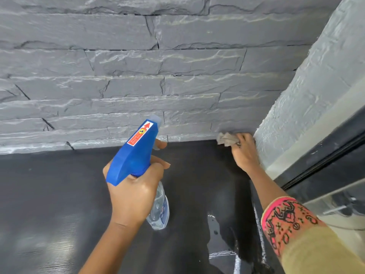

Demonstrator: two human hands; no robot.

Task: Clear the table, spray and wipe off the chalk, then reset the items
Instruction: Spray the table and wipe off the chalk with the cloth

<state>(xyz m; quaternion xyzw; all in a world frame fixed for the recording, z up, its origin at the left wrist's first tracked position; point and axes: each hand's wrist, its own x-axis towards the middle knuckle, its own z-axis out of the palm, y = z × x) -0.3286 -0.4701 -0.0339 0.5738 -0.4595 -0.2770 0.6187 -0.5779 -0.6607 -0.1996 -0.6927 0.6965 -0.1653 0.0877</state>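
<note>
A dark desk ran along a grey stone-effect wall. Left of centre, your left grip was curled round the neck of a spray bottle with a blue head, held above the desk, its nozzle aimed at the wall and one finger at the trigger. At the far right, your right grip pinched a crumpled grey cloth in the corner where desk and wall met a pale pillar. White chalk streaks lay on the desk near your right forearm, whose sleeve was pink and patterned
</note>
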